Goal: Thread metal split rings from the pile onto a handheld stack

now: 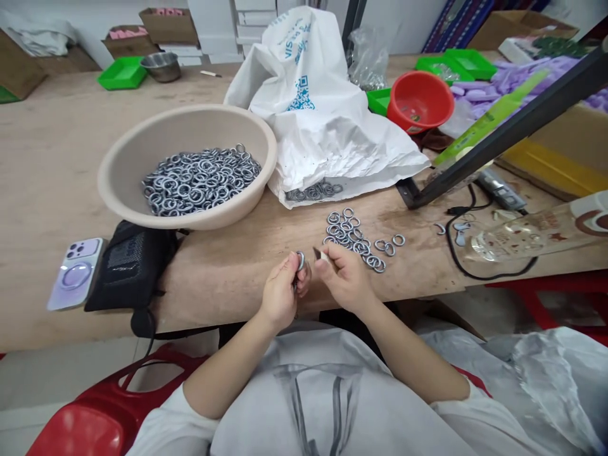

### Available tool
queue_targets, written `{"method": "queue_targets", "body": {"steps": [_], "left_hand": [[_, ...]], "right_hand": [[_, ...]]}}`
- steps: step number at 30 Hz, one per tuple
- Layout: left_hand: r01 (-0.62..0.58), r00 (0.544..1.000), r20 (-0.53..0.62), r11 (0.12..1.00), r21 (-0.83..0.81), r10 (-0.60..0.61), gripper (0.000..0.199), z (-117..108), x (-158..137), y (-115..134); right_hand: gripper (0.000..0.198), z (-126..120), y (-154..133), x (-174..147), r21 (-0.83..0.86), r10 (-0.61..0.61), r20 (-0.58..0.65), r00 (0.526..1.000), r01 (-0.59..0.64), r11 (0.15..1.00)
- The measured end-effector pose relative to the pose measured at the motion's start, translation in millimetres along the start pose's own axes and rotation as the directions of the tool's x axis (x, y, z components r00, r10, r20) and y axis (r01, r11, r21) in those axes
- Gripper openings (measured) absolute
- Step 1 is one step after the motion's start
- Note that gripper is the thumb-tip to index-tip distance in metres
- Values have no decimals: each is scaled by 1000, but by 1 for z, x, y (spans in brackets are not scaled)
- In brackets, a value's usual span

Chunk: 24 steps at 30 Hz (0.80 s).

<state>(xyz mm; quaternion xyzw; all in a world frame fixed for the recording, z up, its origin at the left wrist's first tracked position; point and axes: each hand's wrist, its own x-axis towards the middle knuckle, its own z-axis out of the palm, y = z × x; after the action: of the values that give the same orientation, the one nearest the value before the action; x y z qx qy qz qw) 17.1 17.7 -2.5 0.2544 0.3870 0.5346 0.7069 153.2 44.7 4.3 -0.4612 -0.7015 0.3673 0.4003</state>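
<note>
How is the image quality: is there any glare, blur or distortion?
Head view: bright, fairly even light; glare on the lower-left red stool; table edge slightly bowed; the dark-tipped piece in the right hand looks too soft to identify.

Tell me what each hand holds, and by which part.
The left hand pinches a metal ring by its edge; the right hand grips a dark-tipped object behind the tip, its kind unclear.

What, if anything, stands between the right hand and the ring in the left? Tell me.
Nothing visible: only open space separates the right hand from the ring in the left hand. The dark-tipped piece the right hand holds juts into that gap.
</note>
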Motion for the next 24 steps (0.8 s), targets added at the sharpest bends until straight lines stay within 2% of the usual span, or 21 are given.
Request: {"method": "queue_targets", "body": {"steps": [4,9,19,24], "left_hand": [[29,992,-124,998,-50,-35,53,4,0,2],[28,981,-192,999,-40,-35,54,8,0,1],[50,986,-160,999,-13,-52,57,12,-2,-3],[97,994,-56,995,0,-97,56,13,-3,-4]], "right_hand": [[43,0,-7,-8,-286,-211,111,971,234,929],[41,2,-5,-12,-402,-276,140,951,310,861],[41,-7,-5,-14,-435,-316,131,940,341,833],[46,-3,3,-16,-231,-295,87,952,307,923]]}}
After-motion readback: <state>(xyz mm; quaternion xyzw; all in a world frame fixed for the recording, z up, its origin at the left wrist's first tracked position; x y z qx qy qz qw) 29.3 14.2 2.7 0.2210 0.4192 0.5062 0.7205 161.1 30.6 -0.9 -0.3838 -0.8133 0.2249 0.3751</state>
